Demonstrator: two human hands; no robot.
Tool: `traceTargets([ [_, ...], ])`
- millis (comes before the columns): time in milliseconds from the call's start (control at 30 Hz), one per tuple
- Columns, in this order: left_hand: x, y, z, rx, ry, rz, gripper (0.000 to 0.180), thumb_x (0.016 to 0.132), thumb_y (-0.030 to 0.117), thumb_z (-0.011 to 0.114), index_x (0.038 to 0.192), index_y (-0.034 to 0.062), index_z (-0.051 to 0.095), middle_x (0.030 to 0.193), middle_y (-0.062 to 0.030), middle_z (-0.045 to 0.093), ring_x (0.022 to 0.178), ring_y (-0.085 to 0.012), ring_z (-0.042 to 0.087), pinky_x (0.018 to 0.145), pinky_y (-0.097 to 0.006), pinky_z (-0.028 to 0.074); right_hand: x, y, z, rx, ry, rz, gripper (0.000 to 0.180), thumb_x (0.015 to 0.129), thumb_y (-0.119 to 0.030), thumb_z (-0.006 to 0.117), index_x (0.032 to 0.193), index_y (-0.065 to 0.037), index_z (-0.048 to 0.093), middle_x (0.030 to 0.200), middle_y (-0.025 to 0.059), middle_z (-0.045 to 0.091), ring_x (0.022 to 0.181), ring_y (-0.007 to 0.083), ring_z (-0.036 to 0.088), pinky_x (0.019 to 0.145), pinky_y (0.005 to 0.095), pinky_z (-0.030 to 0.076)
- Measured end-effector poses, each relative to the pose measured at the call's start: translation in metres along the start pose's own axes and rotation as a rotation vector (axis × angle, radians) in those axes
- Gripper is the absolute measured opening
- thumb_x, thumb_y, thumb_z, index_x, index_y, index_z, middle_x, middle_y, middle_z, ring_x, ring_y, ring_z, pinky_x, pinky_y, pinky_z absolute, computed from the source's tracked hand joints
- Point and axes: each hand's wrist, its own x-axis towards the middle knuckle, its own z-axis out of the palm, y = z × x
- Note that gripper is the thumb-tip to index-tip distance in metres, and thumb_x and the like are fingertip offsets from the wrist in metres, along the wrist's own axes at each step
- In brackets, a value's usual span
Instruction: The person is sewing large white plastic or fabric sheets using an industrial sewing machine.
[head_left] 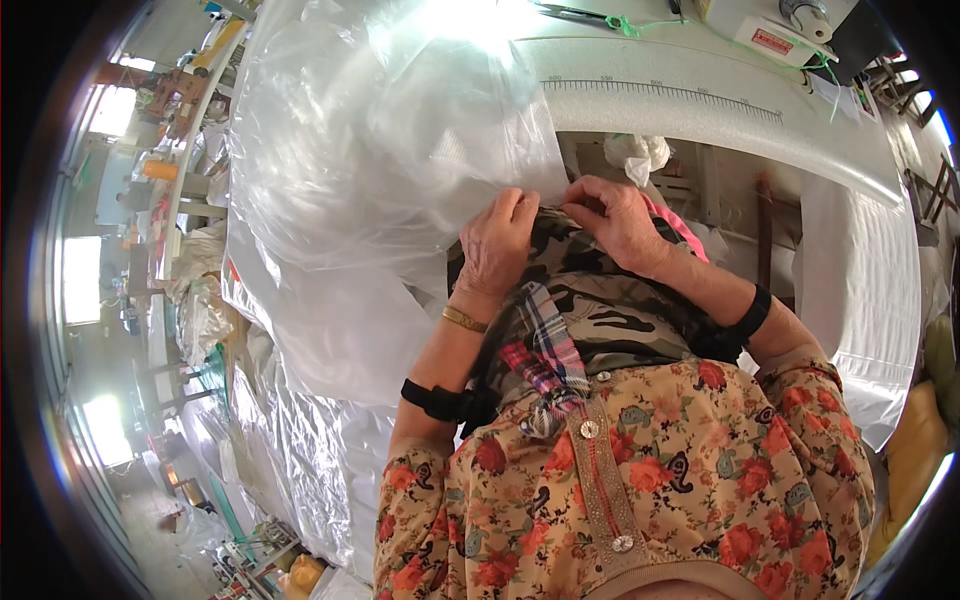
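A large heap of thin clear plastic sheeting (400,150) covers the left part of the white table and comes down to its front edge. My left hand (497,243) is closed, thumb and fingers pinching the near edge of the plastic. Just to the right, my right hand (612,218) is pinched on the same edge near its corner. The two hands are a short gap apart, above the camouflage cloth (610,310) over my lap. What lies between the fingertips is too small to make out fully.
The white tabletop (690,75) has a printed ruler scale (660,90) along it. A dark pair of thread snips (575,14) with green thread lies at the back, beside a sewing machine (765,30). A white bundle (637,152) sits below the table edge. Silvery sheeting (320,470) hangs at left.
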Motion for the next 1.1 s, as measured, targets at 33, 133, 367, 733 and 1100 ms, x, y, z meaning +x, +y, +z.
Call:
traceTargets([
  [33,0.000,0.000,0.000,0.004,0.004,0.003,0.016,0.086,0.006,0.058,0.101,0.0043,0.063,0.091,-0.0067,0.060,0.073,-0.0249,0.065,0.060,-0.035,0.052,0.000,-0.001,-0.001,0.004,-0.052,0.078,0.023,0.084,-0.017,0.073,0.097,-0.002,0.062,0.083,0.0123,0.068,0.071,0.0244,0.067,0.064,0.0343,0.051],
  [133,0.000,0.000,0.000,0.031,-0.015,-0.009,0.016,0.084,0.007,0.058,0.099,0.0049,0.063,0.089,-0.0066,0.058,0.072,-0.0243,0.064,0.059,-0.035,0.051,-0.002,-0.005,-0.006,-0.138,-0.029,0.108,0.039,0.083,-0.028,0.076,0.105,-0.001,0.058,0.082,0.0115,0.067,0.071,0.0231,0.065,0.065,0.0352,0.051],
  [367,0.000,-0.001,0.000,0.004,0.034,0.017,0.017,0.082,0.008,0.063,0.099,0.0080,0.066,0.088,-0.0050,0.058,0.069,-0.0230,0.064,0.057,-0.034,0.050,0.018,-0.008,0.018,0.015,0.205,-0.086,0.049,0.086,-0.043,0.071,0.101,0.001,0.056,0.079,0.0136,0.065,0.066,0.0243,0.060,0.064,0.0382,0.049],
  [733,0.003,0.027,-0.065,0.152,0.156,0.093,0.026,0.082,0.010,0.065,0.108,0.0086,0.068,0.105,-0.0054,0.060,0.094,-0.0233,0.058,0.083,-0.039,0.045,0.007,-0.054,-0.006,0.480,-0.203,0.204,0.027,0.098,-0.017,0.046,0.096,0.006,0.061,0.073,0.0063,0.062,0.065,0.0119,0.060,0.061,0.0279,0.050],
  [1100,-0.019,-0.015,-0.081,0.180,0.253,0.019,0.023,0.081,0.007,0.061,0.103,0.0071,0.068,0.085,-0.0028,0.055,0.084,-0.0196,0.058,0.098,-0.044,0.039,0.007,-0.061,-0.013,0.513,-0.247,0.321,0.027,0.097,-0.022,0.047,0.088,0.001,0.059,0.066,0.0034,0.056,0.057,0.0110,0.054,0.055,0.0256,0.046],
])
